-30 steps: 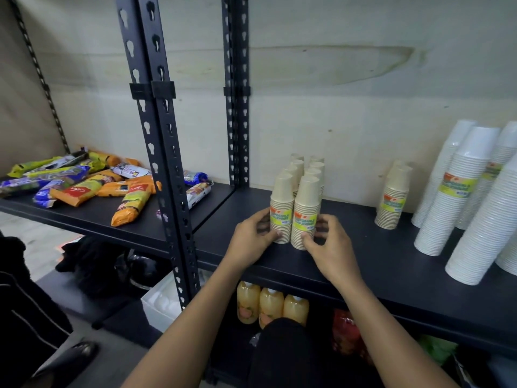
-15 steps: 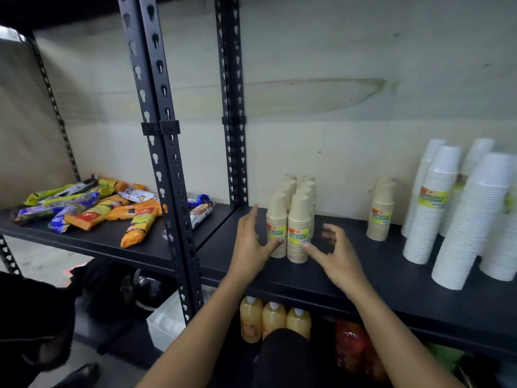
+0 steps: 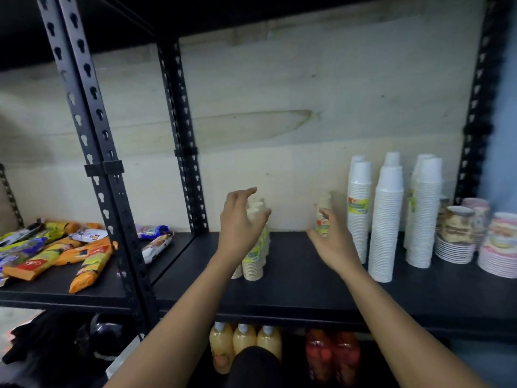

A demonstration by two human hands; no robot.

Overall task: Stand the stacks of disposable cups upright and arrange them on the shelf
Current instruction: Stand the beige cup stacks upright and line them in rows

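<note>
Several beige cup stacks (image 3: 255,256) stand upright in a tight group on the black shelf (image 3: 293,278). My left hand (image 3: 240,222) hovers in front of their upper part, fingers loosely spread, holding nothing. My right hand (image 3: 334,243) is raised with straight fingers just in front of a lone beige cup stack (image 3: 324,212) near the back wall; whether it touches the stack is unclear. Tall white cup stacks (image 3: 386,222) stand upright to the right.
Patterned bowl and plate stacks (image 3: 458,236) sit at the far right. Snack packets (image 3: 56,253) lie on the left shelf beyond the black upright post (image 3: 112,208). Juice bottles (image 3: 244,343) stand on the shelf below.
Both hands have let go of the beige group and lifted. My left hand rose to the stack tops; my right hand moved right toward the lone beige stack. The camera tilted up.
</note>
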